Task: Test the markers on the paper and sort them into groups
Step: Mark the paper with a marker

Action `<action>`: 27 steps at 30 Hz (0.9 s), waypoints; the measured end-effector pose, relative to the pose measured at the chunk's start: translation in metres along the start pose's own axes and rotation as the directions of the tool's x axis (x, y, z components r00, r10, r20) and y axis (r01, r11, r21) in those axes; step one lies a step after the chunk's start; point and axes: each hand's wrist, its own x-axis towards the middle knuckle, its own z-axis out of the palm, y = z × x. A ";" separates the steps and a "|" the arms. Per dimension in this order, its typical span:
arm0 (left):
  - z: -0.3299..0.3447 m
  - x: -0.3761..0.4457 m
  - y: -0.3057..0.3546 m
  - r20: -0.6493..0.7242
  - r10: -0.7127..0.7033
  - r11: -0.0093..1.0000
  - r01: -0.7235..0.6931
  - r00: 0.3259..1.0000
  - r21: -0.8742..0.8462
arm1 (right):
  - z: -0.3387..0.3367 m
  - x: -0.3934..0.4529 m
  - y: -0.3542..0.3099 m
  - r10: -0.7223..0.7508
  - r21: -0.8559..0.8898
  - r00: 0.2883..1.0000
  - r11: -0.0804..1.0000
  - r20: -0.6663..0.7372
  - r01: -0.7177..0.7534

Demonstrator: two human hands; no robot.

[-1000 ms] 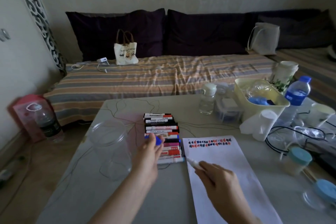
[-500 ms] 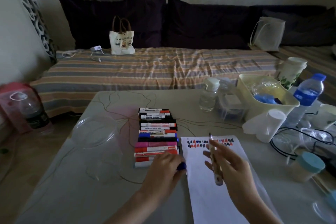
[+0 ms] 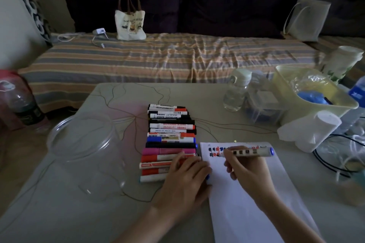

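I see the blue-ended marker [image 3: 249, 152] lying nearly level above the top of the paper [image 3: 254, 193], its tip at the coloured test marks [image 3: 215, 151]. My right hand [image 3: 250, 173] pinches it near the tip. My left hand [image 3: 187, 177] rests at the paper's left edge, fingers curled round a blue cap [image 3: 207, 177], touching the row of markers [image 3: 169, 140] beside it. A clear jar [image 3: 87, 152] lies further left on the table [image 3: 59, 213].
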 end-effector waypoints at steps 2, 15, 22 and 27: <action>0.001 0.000 -0.001 -0.030 0.004 1.000 -0.005 1.000 -0.030 | 0.004 0.016 0.006 -0.017 -0.140 0.999 0.990 0.039 0.022; -0.001 0.001 -0.002 -0.001 0.044 0.993 -0.043 0.999 -0.106 | 0.007 0.030 0.046 -0.122 -0.319 0.992 0.942 -0.028 0.107; -0.001 0.002 0.000 0.000 0.013 0.992 -0.013 1.000 -0.128 | 0.008 0.029 0.049 -0.161 -0.334 0.987 0.931 -0.019 0.146; 0.000 0.002 -0.001 -0.017 0.007 0.990 -0.010 1.000 -0.144 | 0.008 0.031 0.050 -0.162 -0.358 0.983 0.926 -0.089 0.120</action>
